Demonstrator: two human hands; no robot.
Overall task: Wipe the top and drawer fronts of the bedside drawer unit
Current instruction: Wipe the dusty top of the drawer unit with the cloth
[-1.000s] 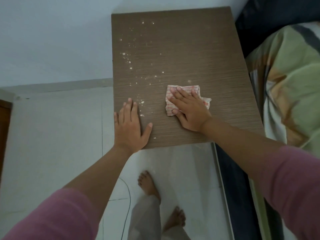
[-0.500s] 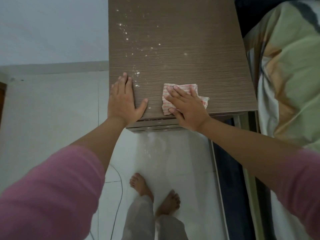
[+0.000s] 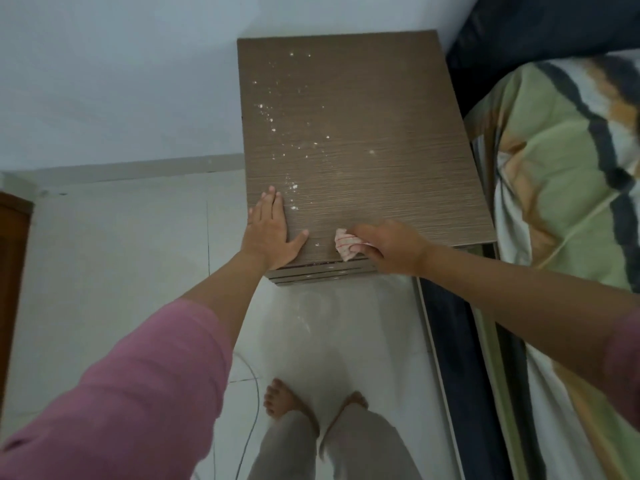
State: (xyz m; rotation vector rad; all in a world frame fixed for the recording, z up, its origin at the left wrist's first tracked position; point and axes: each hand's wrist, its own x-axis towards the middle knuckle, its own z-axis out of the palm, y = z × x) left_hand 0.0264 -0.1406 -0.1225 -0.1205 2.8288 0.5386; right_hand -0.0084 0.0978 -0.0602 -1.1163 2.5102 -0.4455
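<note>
The brown wood-grain top of the bedside drawer unit (image 3: 374,133) fills the upper middle of the head view. White crumbs (image 3: 273,112) are scattered over its left half. My left hand (image 3: 273,233) lies flat on the near left corner, fingers apart. My right hand (image 3: 391,245) is bunched around a white cloth with red checks (image 3: 346,245) right at the front edge of the top. Thin strips of the drawer fronts (image 3: 322,273) show just below that edge; the rest of them is hidden.
A bed with a green, orange and dark patterned cover (image 3: 561,174) presses against the unit's right side. A pale wall (image 3: 121,81) runs behind. White floor tiles (image 3: 121,271) and my bare feet (image 3: 280,396) are below. A brown wooden edge (image 3: 12,258) stands at far left.
My right hand dragged the cloth toward me from the middle of the top to the front edge and gathered it up. The left hand stayed flat at the corner.
</note>
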